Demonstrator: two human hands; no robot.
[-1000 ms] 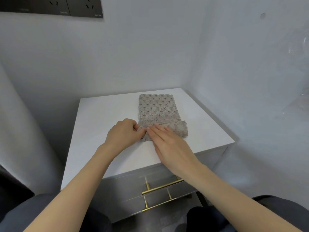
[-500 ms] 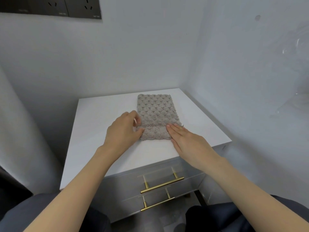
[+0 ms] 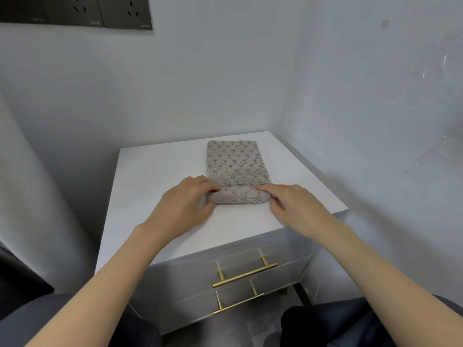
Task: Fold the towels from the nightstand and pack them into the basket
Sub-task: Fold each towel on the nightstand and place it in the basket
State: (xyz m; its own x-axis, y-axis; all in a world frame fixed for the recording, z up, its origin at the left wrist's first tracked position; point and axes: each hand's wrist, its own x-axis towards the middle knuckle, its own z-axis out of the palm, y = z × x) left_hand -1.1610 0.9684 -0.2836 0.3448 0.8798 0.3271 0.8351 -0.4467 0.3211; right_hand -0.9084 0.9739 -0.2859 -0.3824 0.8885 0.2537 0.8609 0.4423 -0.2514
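A grey-beige bubble-textured towel point(image 3: 235, 164) lies as a narrow strip on the white nightstand point(image 3: 155, 176), its long side running away from me. Its near end is turned over into a short roll. My left hand point(image 3: 185, 209) pinches the left end of that roll between thumb and fingers. My right hand point(image 3: 295, 204) grips the right end, index finger lying along the top of the roll and thumb tucked under it. No basket is in view.
The nightstand stands in a corner, with white walls behind and to the right. Two drawers with gold bar handles point(image 3: 245, 274) face me. Dark wall sockets point(image 3: 105, 11) sit at the upper left. My dark-trousered knees point(image 3: 350, 321) are below the drawers.
The near end of the towel has been turned over into a roll. My right hand moved from the towel's middle to its right edge, and both hands now hold the roll's ends.
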